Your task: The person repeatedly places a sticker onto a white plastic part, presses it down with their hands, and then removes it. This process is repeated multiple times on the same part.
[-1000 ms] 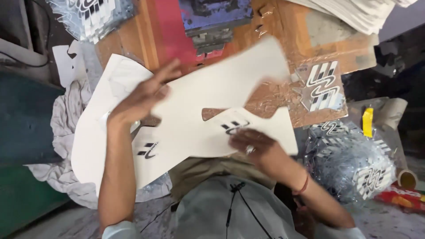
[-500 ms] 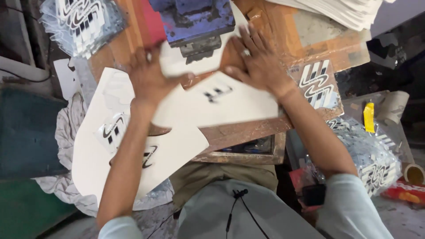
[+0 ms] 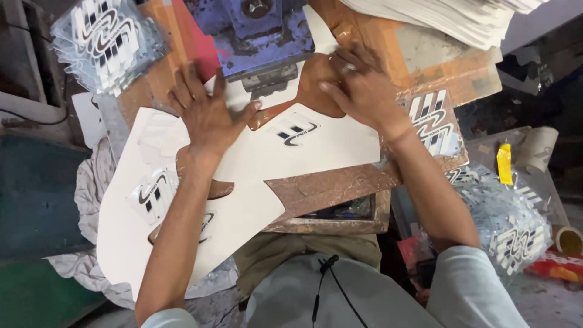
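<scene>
A white cut-out fabric panel (image 3: pixel 322 149) with a small black logo lies on the brown worktable (image 3: pixel 340 185), its far end under a blue press head (image 3: pixel 255 30). My left hand (image 3: pixel 206 112) presses flat on the panel's left part, fingers spread. Resting on the panel's upper right edge beside the press is my right hand (image 3: pixel 361 88), fingers bent, with a ring on one finger. Neither hand grips anything. A stack of similar white panels (image 3: pixel 127 206) with black logos lies at the left, partly under my left forearm.
Clear packets of black-and-white logo transfers lie at the top left (image 3: pixel 106 39) and lower right (image 3: pixel 504 225). One transfer (image 3: pixel 434 121) sits on the table's right. A pile of white sheets (image 3: pixel 461 18) is at the top right. Yellow tape (image 3: pixel 504 164) and cardboard rolls lie at the right.
The white panel went from being held up in both hands to lying on the table under the press. Both hands moved forward and now rest on it.
</scene>
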